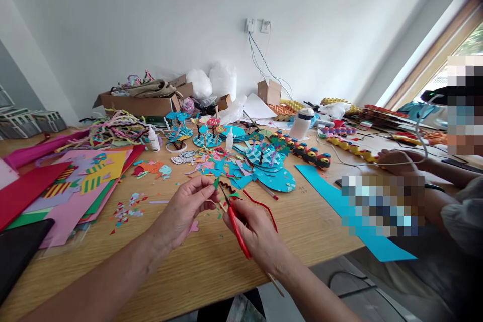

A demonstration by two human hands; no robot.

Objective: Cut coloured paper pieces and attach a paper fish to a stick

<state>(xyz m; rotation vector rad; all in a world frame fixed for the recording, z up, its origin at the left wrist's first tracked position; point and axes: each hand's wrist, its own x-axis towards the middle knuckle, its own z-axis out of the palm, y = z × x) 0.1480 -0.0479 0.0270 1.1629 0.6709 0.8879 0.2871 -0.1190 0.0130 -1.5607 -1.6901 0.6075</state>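
Both of your forearms enter from the near edge, over the light wooden table (211, 261). Your right hand (256, 234) grips a pair of red-handled scissors (236, 224), fingers curled shut around the handles. The scissors' long axis runs from near-right at your palm to far-left, with the dark blades pointing up and away toward the small green paper scrap (216, 182). A thin wooden stick (275, 284) runs under the same hand and sticks out toward the near edge.

Your left hand (186, 209) holds that green scrap, thumb and forefinger pressed together on it, remaining fingers loosely curled. The scrap sits just beyond the blade tips, to their far left, touching or nearly so; contact cannot be confirmed. It is too small to give a long axis. The left hand is on it already; the right reaches it only through the blades.

A thin red cord (264, 207) curves over the table just right of the right hand. Paper confetti (126, 211) is scattered to the near left, with stacked coloured card sheets (75, 186) further left. Blue scalloped paper discs (266, 156) lie beyond the hands. A second person's hand (392, 161) rests at the far right, well apart from yours.
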